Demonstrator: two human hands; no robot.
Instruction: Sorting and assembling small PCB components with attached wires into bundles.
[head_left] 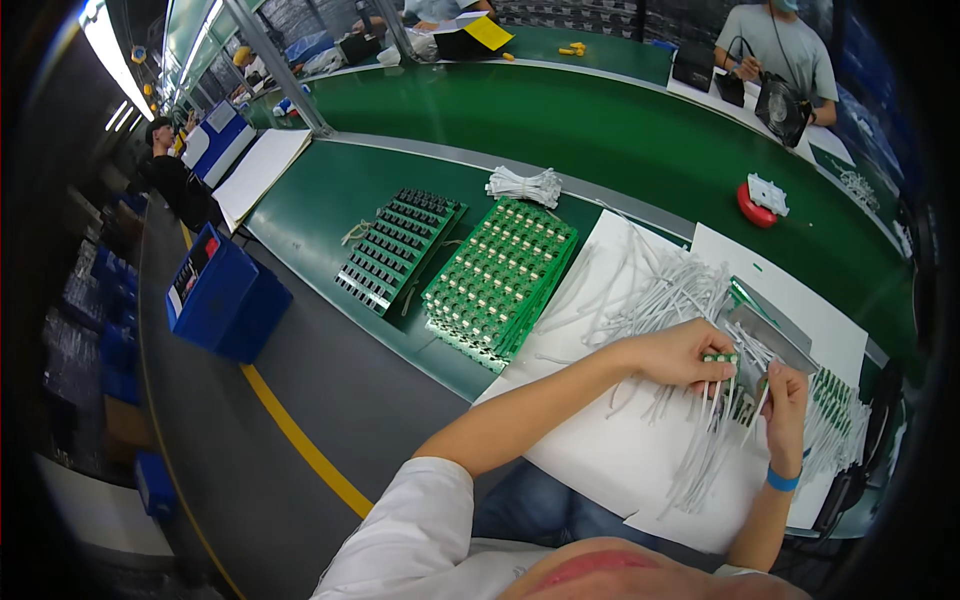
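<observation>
L fingers (714,373) on PCB (722,358), wires (684,296) nr; board stack (500,275)

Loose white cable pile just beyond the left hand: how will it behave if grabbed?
Probably floppy: several of the loose white cables lie in bends and curves. Apt to snag, since they cross over one another, so pulling one may drag neighbours. Each strand looks thin, so likely light.

Cable heap (668,302) on a sheet (572,432) — board stack (502,270) left, bundle (523,186) behind that.
</observation>
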